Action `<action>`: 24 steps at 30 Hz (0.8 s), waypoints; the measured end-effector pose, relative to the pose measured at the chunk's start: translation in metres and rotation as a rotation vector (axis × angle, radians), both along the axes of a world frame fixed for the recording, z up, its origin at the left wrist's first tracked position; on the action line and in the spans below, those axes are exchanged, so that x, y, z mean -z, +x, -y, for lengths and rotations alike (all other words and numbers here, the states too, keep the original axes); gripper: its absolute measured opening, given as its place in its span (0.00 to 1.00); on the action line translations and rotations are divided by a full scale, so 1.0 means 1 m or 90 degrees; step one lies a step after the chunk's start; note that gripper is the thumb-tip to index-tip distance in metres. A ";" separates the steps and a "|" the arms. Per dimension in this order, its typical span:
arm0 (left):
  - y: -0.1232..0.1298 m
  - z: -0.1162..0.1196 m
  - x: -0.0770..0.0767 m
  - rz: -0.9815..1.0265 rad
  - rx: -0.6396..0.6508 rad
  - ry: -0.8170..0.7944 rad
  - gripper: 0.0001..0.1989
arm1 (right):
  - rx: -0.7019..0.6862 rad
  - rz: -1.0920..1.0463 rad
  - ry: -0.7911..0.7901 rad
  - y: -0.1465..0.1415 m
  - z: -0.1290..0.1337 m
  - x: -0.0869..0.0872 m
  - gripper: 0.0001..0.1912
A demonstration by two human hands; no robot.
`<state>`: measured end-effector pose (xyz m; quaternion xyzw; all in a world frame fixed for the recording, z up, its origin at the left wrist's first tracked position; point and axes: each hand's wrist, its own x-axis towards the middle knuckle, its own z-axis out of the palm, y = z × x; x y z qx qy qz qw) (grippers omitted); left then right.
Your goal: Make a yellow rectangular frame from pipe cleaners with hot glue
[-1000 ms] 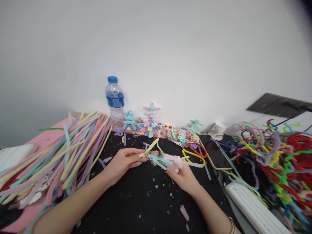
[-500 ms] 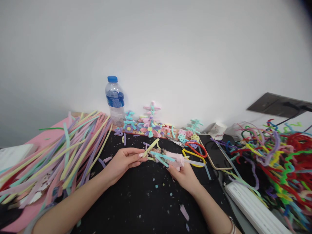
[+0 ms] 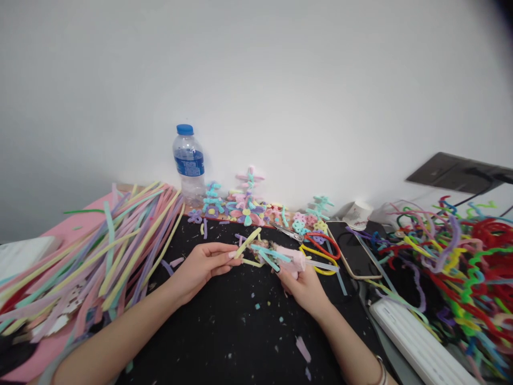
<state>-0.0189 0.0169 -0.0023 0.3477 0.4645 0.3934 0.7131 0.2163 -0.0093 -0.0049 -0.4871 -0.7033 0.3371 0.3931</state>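
Observation:
My left hand (image 3: 208,266) pinches a short yellow pipe cleaner piece (image 3: 248,242) between thumb and fingertips, its free end slanting up to the right. In my right hand (image 3: 306,289) is a pale pink glue gun (image 3: 295,259), with a translucent glue stick (image 3: 323,265) jutting from its back. Its dark, stained front end points at the yellow piece; whether they touch I cannot tell. Short teal pipe cleaner pieces (image 3: 269,260) lie along the gun near my right thumb. Both hands hover over a black mat (image 3: 224,337) strewn with scraps.
At left spreads a heap of pastel pipe cleaners (image 3: 116,251). Behind stand a water bottle (image 3: 189,163) and pipe cleaner flowers (image 3: 246,214). Scissors (image 3: 320,243), a phone (image 3: 355,251), a paper cup (image 3: 358,215), a white power strip (image 3: 417,342) and tangled bright pipe cleaners (image 3: 460,272) are at right.
The glue gun has shifted slightly to the right and turned a little in my right hand. My left hand stays nearly still with the yellow piece.

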 end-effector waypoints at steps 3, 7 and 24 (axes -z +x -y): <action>0.000 0.001 -0.001 -0.001 0.003 0.002 0.08 | 0.008 -0.005 -0.001 0.000 0.000 -0.001 0.12; 0.000 0.001 0.000 0.006 0.004 0.005 0.08 | 0.015 0.000 -0.004 0.002 -0.001 0.000 0.12; -0.002 0.000 0.001 -0.007 0.003 -0.001 0.09 | 0.054 0.000 -0.074 0.006 -0.002 0.003 0.10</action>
